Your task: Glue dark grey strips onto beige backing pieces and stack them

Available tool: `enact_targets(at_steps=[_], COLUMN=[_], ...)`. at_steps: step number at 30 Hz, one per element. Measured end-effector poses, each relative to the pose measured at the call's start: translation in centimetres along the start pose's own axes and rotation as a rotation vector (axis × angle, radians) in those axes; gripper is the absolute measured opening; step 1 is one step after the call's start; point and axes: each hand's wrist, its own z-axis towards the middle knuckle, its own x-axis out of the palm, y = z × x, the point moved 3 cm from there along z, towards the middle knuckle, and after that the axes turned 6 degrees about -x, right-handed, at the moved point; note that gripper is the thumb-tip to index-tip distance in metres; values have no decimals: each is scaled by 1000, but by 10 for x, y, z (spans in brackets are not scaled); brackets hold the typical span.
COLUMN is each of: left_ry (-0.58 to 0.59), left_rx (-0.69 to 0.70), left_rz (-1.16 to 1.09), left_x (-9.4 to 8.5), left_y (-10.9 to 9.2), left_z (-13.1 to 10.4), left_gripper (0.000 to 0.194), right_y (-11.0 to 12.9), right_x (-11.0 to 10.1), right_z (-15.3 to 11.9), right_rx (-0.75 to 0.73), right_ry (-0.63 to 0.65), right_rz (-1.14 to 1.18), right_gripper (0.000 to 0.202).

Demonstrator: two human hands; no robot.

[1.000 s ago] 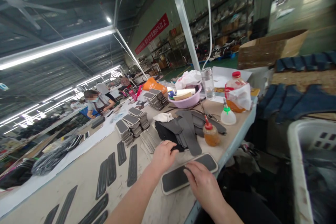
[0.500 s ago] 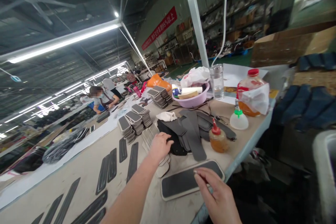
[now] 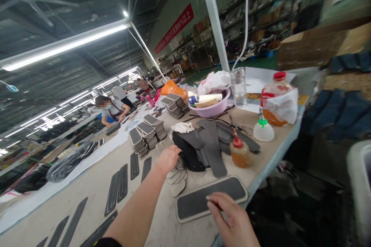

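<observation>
My left hand (image 3: 168, 159) reaches over the fanned pile of pale-edged pieces (image 3: 176, 182), its fingers pressed together beside the black fabric (image 3: 191, 156); what they hold, if anything, is hidden. My right hand (image 3: 228, 216) is pinched over the dark panel with a pale rim (image 3: 199, 202), which lies near the table edge. Something tiny and pale shows at its fingertips, too small to name. Dark grey strips (image 3: 213, 148) lie heaped past the panel. To their right stands a glue bottle with a red tip (image 3: 240, 152).
Stacks of rimmed pieces (image 3: 147, 133), a purple basin (image 3: 213, 110), a glass jar (image 3: 239, 88), a green-necked bottle (image 3: 263, 130) and a red-capped jug (image 3: 278, 98) stand beyond. Long dark strips (image 3: 122, 181) lie left. A person (image 3: 111, 110) works farther along the table.
My left hand has moved a little left and its fingers have drawn closer together. My right hand has shifted slightly left and down over the panel. The camera view has shifted slightly.
</observation>
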Motion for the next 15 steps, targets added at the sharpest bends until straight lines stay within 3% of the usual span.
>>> enact_targets(at_steps=[6, 15], left_ry=[-4, -140], left_rx=[86, -63], left_rz=[59, 145], left_x=[4, -11], left_y=[5, 20], left_z=[6, -6], left_gripper=[27, 29], right_y=[3, 7], right_x=[7, 13], right_z=[0, 0], right_rx=[59, 112], right_ry=[94, 130], right_rz=[41, 53], right_gripper=[17, 19])
